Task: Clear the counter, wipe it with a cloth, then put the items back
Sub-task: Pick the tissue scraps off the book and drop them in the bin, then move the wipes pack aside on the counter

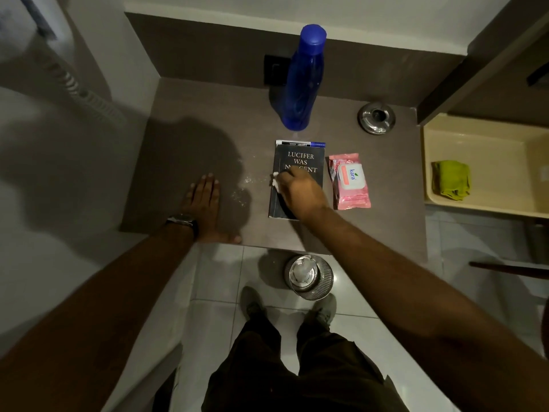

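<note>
two forearms reach over one brown counter [193,114]. the left hand [205,200] lies flat near its front edge, fingers straight and together. the right hand [300,188], fingers curled, pinches one white wipe [274,181] at the left edge of one dark book [297,162], whose long axis runs toward the wall, title upright. one pen [300,143] lies crosswise at the book's top. one blue bottle [300,81] stands behind. one green cloth [450,179] sits in the cream tray [487,135].
</note>
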`<state>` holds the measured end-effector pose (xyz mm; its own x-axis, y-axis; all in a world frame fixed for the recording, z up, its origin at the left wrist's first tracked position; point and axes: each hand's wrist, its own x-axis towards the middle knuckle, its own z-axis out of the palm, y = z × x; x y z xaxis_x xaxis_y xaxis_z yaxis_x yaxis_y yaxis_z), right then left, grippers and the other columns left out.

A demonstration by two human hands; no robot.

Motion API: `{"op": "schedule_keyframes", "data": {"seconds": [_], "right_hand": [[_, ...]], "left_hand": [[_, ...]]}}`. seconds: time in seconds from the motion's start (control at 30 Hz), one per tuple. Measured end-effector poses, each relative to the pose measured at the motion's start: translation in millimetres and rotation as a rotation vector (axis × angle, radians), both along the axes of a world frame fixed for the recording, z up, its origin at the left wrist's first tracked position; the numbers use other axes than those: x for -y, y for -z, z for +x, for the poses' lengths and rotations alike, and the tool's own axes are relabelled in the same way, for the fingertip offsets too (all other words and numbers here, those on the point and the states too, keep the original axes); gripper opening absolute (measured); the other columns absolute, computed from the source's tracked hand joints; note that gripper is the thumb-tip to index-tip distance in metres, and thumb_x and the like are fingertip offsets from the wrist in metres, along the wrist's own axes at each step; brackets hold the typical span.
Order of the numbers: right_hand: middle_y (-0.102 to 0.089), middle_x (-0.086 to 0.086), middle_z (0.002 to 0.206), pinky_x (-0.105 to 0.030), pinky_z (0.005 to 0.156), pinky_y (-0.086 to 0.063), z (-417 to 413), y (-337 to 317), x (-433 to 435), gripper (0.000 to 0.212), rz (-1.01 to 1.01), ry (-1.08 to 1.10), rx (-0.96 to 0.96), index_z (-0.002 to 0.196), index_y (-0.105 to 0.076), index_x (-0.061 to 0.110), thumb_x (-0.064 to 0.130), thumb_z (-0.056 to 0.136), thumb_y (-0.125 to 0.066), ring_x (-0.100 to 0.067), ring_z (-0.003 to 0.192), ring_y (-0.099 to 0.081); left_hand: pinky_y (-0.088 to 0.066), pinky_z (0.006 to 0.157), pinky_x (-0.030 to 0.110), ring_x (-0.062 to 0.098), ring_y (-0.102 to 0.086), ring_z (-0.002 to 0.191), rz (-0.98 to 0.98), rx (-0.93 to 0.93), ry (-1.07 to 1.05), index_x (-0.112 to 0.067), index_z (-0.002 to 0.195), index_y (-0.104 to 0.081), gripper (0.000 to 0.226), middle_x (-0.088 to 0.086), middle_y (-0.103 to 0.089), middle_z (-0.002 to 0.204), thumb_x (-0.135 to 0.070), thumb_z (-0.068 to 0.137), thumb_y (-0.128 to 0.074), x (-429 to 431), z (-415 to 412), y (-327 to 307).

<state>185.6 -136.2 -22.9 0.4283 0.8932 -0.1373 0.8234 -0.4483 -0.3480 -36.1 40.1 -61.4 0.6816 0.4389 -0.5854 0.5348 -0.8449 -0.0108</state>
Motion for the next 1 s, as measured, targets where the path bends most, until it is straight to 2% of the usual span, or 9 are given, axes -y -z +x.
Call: {"op": "schedule_keyframes", "data": {"seconds": [0.07,0.13,0.2,0.37,0.63,0.77,0.83,0.93,1.0], "right_hand": [[-0.061,-0.009,0.123,-0.037,0.088,-0.057,-18.7,2.0,34.4,0.027,0.124,0.077,-0.046,0.125,-0.067,0.015,0.024,0.1,-0.067,-0.027,0.11,-0.063],[-0.061,-0.003,0.123,-0.031,0.086,-0.055,-39.8,7.4,80.2,0.025,0.227,0.109,-0.082,0.127,-0.066,0.02,0.028,0.104,-0.06,-0.021,0.108,-0.062],[-0.06,0.003,0.125,-0.026,0.086,-0.055,-60.5,17.4,131.5,0.027,0.223,0.129,-0.13,0.132,-0.064,0.025,0.033,0.107,-0.058,-0.014,0.11,-0.061],[-0.064,0.003,0.132,-0.035,0.091,-0.057,-84.0,54.9,224.5,0.033,-0.148,0.264,-0.244,0.136,-0.065,0.025,0.039,0.108,-0.055,-0.018,0.113,-0.065],[-0.059,-0.006,0.14,-0.034,0.094,-0.054,-69.3,82.4,232.4,0.037,-0.423,0.259,-0.281,0.143,-0.056,0.017,0.034,0.113,-0.044,-0.026,0.12,-0.063],[-0.042,-0.012,0.161,-0.041,0.104,-0.053,-62.4,89.7,224.3,0.054,-0.537,0.242,-0.377,0.161,-0.034,0.013,0.031,0.112,-0.046,-0.034,0.136,-0.056],[-0.039,-0.016,0.164,-0.04,0.11,-0.048,-63.8,92.8,226.6,0.061,-0.574,0.25,-0.438,0.164,-0.027,0.009,0.029,0.112,-0.05,-0.035,0.14,-0.055],[-0.058,-0.019,0.15,-0.036,0.11,-0.044,-70.2,94.4,237.9,0.046,-0.578,0.205,-0.5,0.154,-0.046,0.005,0.025,0.113,-0.049,-0.033,0.135,-0.06],[-0.066,-0.017,0.139,-0.035,0.106,-0.048,-75.5,90.2,247.7,0.034,-0.607,0.19,-0.553,0.14,-0.061,0.006,0.023,0.113,-0.049,-0.032,0.128,-0.065]], "left_hand": [[0.0,0.13,0.058,0.04,0.021,0.157,-0.001,-0.001,0.002,-0.002,0.158,0.027,0.171,0.022,0.031,0.167,-0.116,0.045,-0.033,-1.0,0.0,-0.3],[-0.001,0.13,0.058,0.041,0.02,0.157,0.005,0.001,0.012,-0.002,0.158,0.026,0.17,0.022,0.031,0.167,-0.115,0.047,-0.035,-0.9,-0.4,-0.3],[0.0,0.13,0.058,0.042,0.02,0.157,-0.001,0.001,0.014,-0.002,0.158,0.025,0.169,0.023,0.03,0.167,-0.115,0.049,-0.036,-1.0,-0.3,-0.3],[0.0,0.13,0.058,0.043,0.019,0.157,0.009,-0.011,0.024,0.001,0.158,0.024,0.17,0.025,0.029,0.167,-0.117,0.044,-0.023,-1.3,1.5,-0.5],[0.001,0.13,0.059,0.043,0.02,0.157,-0.002,-0.02,0.014,-0.001,0.158,0.024,0.172,0.024,0.03,0.167,-0.118,0.038,-0.012,-1.1,1.3,-0.4],[0.004,0.129,0.059,0.041,0.025,0.156,-0.024,-0.037,0.005,-0.003,0.157,0.028,0.171,0.022,0.035,0.165,-0.118,0.041,-0.023,-1.4,2.4,0.2],[0.005,0.129,0.059,0.04,0.026,0.155,-0.037,-0.037,-0.002,-0.004,0.157,0.029,0.174,0.021,0.035,0.165,-0.119,0.036,-0.018,-1.4,2.7,1.4],[0.005,0.129,0.058,0.04,0.025,0.156,-0.037,-0.034,-0.004,-0.004,0.157,0.028,0.176,0.021,0.034,0.166,-0.119,0.03,-0.011,-1.3,2.8,2.8],[0.004,0.129,0.059,0.04,0.024,0.156,-0.035,-0.03,-0.002,-0.004,0.158,0.027,0.176,0.021,0.033,0.166,-0.119,0.03,-0.01,-1.5,3.2,2.2]]}}
